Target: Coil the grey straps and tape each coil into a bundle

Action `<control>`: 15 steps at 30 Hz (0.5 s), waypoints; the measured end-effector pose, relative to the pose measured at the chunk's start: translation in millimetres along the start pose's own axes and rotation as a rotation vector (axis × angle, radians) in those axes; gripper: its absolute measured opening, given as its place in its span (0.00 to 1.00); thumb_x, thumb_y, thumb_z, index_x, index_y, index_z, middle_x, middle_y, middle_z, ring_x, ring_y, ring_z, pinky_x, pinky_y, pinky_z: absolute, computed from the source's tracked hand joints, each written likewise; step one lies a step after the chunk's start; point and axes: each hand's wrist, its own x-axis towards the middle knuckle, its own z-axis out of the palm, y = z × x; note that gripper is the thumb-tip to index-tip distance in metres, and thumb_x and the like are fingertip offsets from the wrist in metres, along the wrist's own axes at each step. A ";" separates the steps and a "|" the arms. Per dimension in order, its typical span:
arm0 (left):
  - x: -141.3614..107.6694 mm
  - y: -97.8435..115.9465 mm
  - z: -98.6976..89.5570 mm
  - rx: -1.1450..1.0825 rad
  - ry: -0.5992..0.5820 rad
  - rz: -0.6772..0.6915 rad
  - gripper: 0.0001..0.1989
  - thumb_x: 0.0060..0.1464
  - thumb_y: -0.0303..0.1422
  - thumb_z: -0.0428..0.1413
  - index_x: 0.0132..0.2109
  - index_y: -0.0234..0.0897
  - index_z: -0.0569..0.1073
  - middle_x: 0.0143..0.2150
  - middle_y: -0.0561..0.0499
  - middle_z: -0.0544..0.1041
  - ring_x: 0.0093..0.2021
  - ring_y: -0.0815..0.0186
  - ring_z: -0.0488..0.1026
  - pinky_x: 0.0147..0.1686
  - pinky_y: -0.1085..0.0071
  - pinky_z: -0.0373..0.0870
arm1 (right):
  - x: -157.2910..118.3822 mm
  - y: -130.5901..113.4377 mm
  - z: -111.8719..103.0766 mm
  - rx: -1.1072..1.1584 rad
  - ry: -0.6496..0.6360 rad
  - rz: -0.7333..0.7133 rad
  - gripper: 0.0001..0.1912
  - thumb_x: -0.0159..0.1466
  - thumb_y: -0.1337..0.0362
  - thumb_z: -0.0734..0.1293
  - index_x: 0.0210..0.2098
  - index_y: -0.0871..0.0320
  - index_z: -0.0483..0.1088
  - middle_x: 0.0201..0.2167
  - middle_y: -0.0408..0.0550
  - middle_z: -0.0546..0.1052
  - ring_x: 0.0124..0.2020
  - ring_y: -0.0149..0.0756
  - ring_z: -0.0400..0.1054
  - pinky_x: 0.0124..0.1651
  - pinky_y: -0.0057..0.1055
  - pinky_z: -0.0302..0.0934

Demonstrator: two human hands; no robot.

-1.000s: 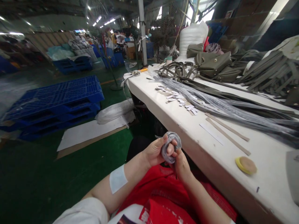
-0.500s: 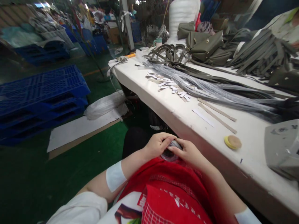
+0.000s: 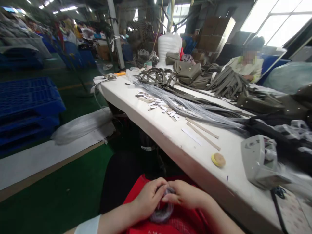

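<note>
Low over my lap, against the red apron [image 3: 182, 224], I hold a greyish translucent ring-shaped roll [image 3: 162, 216]; it looks like tape, but its exact kind is unclear. My left hand [image 3: 148, 196] is closed on its left and upper side. My right hand [image 3: 187, 195] grips the upper right part, thumb bent across it. The fingertips of both hands meet at the top of the ring and partly hide it. Nearest on the table is a small yellow-edged tan roll [image 3: 218, 160], apart from my hands.
The white table [image 3: 170, 139] runs diagonally on my right, with beige strips [image 3: 203, 136], paper scraps [image 3: 159, 104], dark straps [image 3: 185, 97], olive bags [image 3: 188, 74] and a grey tape-dispenser-like machine [image 3: 258, 162]. A person [image 3: 248, 65] sits across. Blue pallets [image 3: 29, 113] stand left.
The view has tilted up and turned right, so the seated person and windows now show and my hands appear lower. The ring-shaped roll is still in both hands, more of its lower rim visible.
</note>
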 end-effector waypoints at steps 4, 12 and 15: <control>-0.1 -17.8 6.5 -0.087 0.002 -0.115 0.25 0.56 0.57 0.47 0.36 0.37 0.66 0.19 0.60 0.61 0.17 0.73 0.59 0.18 0.77 0.54 | 8.3 -2.5 -5.4 -0.106 0.131 0.021 0.16 0.64 0.51 0.64 0.39 0.56 0.75 0.32 0.43 0.79 0.30 0.32 0.70 0.31 0.24 0.59; 1.8 -16.9 6.9 -0.065 0.030 -0.138 0.27 0.55 0.58 0.48 0.37 0.36 0.69 0.26 0.55 0.69 0.18 0.75 0.60 0.18 0.77 0.54 | 33.7 22.7 -130.6 -0.639 1.031 0.388 0.13 0.66 0.64 0.61 0.45 0.61 0.74 0.44 0.58 0.75 0.47 0.45 0.67 0.50 0.38 0.58; 4.7 -26.5 5.7 -0.061 0.055 -0.141 0.27 0.55 0.58 0.48 0.36 0.36 0.69 0.24 0.56 0.68 0.18 0.75 0.59 0.17 0.77 0.53 | 39.2 40.9 -143.3 -0.679 1.039 0.415 0.11 0.65 0.63 0.63 0.39 0.60 0.76 0.40 0.58 0.75 0.45 0.47 0.67 0.49 0.39 0.58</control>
